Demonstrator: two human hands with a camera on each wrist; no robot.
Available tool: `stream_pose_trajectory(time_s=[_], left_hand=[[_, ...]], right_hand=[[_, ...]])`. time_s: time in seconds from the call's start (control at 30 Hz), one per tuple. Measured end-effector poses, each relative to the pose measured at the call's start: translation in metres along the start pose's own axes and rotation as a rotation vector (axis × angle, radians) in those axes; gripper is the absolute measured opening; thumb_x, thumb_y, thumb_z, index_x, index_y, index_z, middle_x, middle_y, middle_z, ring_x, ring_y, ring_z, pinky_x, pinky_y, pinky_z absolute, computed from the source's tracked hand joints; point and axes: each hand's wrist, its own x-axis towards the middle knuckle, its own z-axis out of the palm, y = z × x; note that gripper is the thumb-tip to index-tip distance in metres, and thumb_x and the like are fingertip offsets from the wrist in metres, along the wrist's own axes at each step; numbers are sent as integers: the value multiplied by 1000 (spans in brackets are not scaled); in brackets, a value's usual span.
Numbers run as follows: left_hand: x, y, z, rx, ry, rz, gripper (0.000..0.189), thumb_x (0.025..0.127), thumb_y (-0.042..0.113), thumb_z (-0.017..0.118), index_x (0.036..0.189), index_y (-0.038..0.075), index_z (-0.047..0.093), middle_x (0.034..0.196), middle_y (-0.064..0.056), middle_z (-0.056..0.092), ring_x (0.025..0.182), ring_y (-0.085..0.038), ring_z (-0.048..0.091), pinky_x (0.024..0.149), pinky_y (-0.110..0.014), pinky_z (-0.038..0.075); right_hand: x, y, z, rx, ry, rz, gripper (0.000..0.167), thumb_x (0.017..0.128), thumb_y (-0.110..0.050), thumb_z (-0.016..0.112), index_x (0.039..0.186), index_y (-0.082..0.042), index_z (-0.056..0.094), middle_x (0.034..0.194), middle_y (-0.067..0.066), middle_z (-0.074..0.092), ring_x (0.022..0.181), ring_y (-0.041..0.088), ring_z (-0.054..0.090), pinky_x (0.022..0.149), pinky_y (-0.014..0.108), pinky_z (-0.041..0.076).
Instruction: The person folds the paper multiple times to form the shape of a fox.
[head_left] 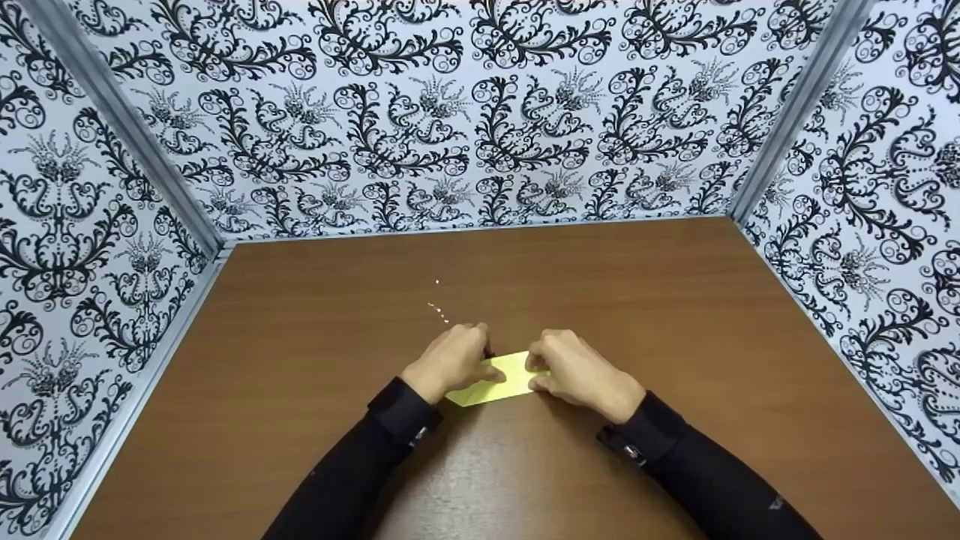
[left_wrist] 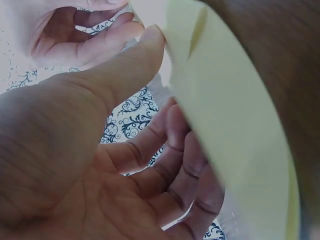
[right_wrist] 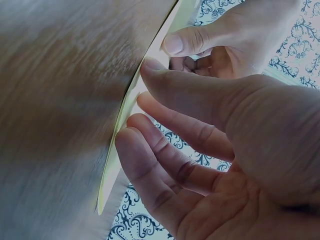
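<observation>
A strip of folded yellow paper lies slantwise on the brown table. My left hand holds its left part: the thumb rests on the paper and the other fingers curl at its far edge. At the right end, my right hand grips the strip, thumb nearer me and fingers farther off. In the left wrist view the paper shows a crease near its top and bows away from the palm. From the right wrist, the paper appears nearly edge-on, with thumb and fingertips against it.
Small white specks lie on the table beyond the left hand. Black-and-white patterned panels enclose the table at the back and both sides, with grey metal posts in the corners.
</observation>
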Motion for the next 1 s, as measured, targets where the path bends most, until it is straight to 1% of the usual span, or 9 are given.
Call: stream_pose_trajectory(time_s=[0.1,0.17,0.3,0.43,0.57,0.7,0.83,0.9,1.0], left_hand=[[0,0,2,-27,-11,-23,35,97,32,99,112,6,81,107,-9,81,95,-24,75,86,-40,65],[1,-1,4,-22,12,-1,29,96,31,100,105,9,84,101,-7,80,91,-21,73,83,-38,63],[1,-3,7,-30,79,66,20,97,27,99,95,13,85,92,-4,78,87,-17,69,77,-33,59],[1,-8,4,-87,168,103,17,98,20,97,96,11,82,94,-5,78,85,-16,70,75,-32,61],[3,-14,-7,-187,289,124,16,100,16,94,99,8,80,94,-7,79,82,-17,71,73,-31,63],[4,-19,-19,-328,370,106,17,102,16,91,100,9,76,91,-6,77,78,-13,68,68,-26,60],[3,-18,-27,-444,427,106,17,106,19,88,104,10,74,91,-4,76,77,-10,66,67,-22,57],[2,-15,-30,-484,446,125,18,107,21,87,106,9,73,92,-4,76,79,-10,66,71,-22,57],[0,-9,-33,-534,445,157,21,107,24,87,108,10,71,94,-4,76,83,-11,68,75,-23,58]], right_hand=[[0,0,0,-2,0,-15,19,89,-8,102,97,-3,86,94,9,79,85,20,72,74,35,63],[-1,0,0,4,-3,-8,19,89,-8,102,98,-2,86,94,10,78,85,21,72,74,36,64],[-2,-1,-2,8,0,5,17,90,-10,101,97,-3,87,93,9,77,84,19,70,73,35,62],[0,-2,-8,19,53,26,12,94,-12,98,98,-6,88,94,7,80,84,17,71,76,36,64],[4,-3,-26,80,136,88,7,100,-12,92,100,-6,88,95,7,83,82,16,73,77,37,68],[6,-1,-48,143,203,157,8,105,-14,87,101,-6,87,95,7,82,80,15,72,75,32,66],[7,0,-62,198,232,196,13,109,-23,85,107,-11,89,99,4,85,86,15,75,79,30,64],[7,0,-66,239,226,196,15,111,-26,83,112,-13,89,103,3,86,91,16,78,83,30,66],[6,-1,-67,296,215,168,16,112,-28,82,118,-13,87,108,3,88,96,18,81,88,29,68]])
